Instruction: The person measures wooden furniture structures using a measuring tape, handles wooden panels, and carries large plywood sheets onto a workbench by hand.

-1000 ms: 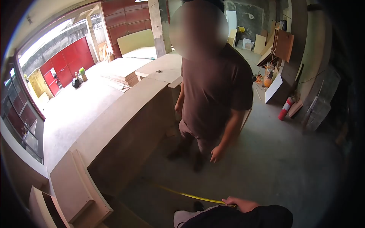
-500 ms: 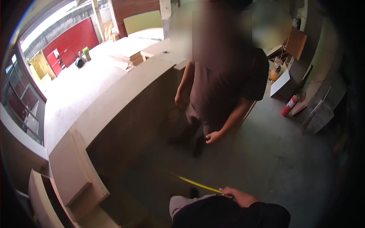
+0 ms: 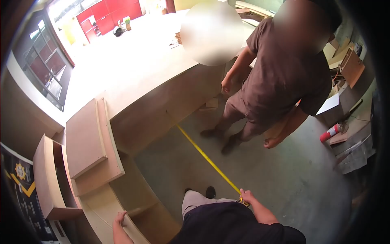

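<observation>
In the head view my right hand [image 3: 248,196] is closed around the near end of a yellow tape measure [image 3: 209,161] in front of my waist. Its blade runs out taut over the floor, away and to the left, toward the base of a long wooden panel [image 3: 170,101]. The far tip is too small to make out. My left hand [image 3: 119,218] rests on the edge of a wooden cabinet piece [image 3: 99,205] at the lower left. Its fingers appear loosely extended, with nothing held in them.
A person in a brown shirt [image 3: 284,73] stands across from me, both hands apart from the tape. Stacked wooden boards [image 3: 87,140] and an open wooden box [image 3: 50,175] lie at left. A red fire extinguisher [image 3: 331,133] stands at right, near leaning boards [image 3: 351,69].
My view has shifted, so the scene sits differently in the frame. My left hand has come into view on the cabinet edge. More of the tape shows; my right hand still holds it.
</observation>
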